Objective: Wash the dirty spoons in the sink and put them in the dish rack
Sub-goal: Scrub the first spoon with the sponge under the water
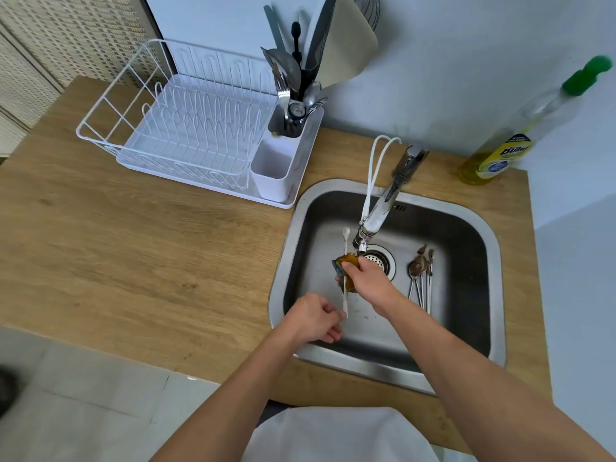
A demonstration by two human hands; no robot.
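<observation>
Over the steel sink point(480, 228) my left hand point(315, 318) pinches the handle end of a slim spoon point(345, 240) that points away from me, its bowl up near the tap. My right hand point(366, 278) grips a yellow sponge point(349, 261) wrapped around the spoon's middle. Several dirty spoons point(420, 275) with brown residue lie together on the sink floor to the right of the drain point(378, 258). The white wire dish rack point(186, 128) stands on the counter at the back left, its cutlery holder point(276, 168) at its right end.
The tap point(383, 208) reaches out over the drain with a white loop hanging from it. A bottle of yellow dish soap point(500, 155) stands at the back right corner. Utensils and a cutting board fill the rack's rear holder point(293, 95). Wooden counter point(133, 255) stretches left.
</observation>
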